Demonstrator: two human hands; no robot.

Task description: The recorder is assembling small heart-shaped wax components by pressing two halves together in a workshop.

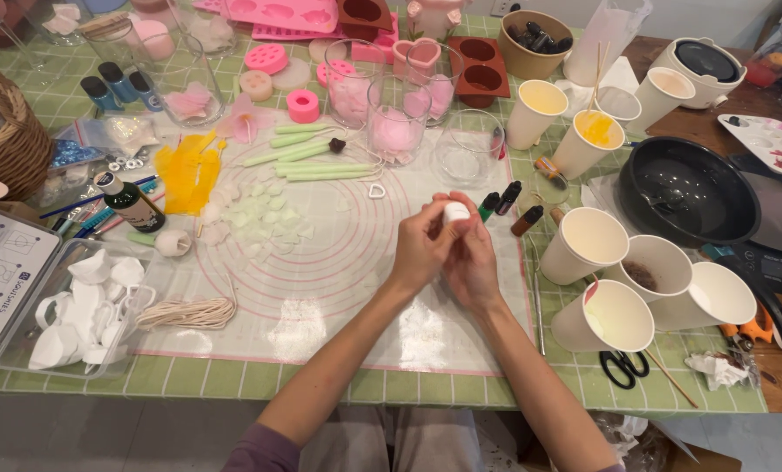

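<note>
Both hands, the left hand [421, 249] and right hand [471, 253], are closed together around a small white piece [455, 211] above the silicone mat [338, 262] (mid-shaping, seemingly); 3 green sticks [321, 166] lie finished, paper cups [614, 284] wait on the counter [233, 376]

glossy translucent silicone mat [338, 288], matt paper cups [602, 316], woven wicker basket [10, 131], clear glass tumblers [397, 118]

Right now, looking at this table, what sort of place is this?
Probably a home craft table for candle or wax making: pink silicone moulds, a coil of wick cord, and paper cups beside a dark pan. Both hands hold a small white piece.
</note>
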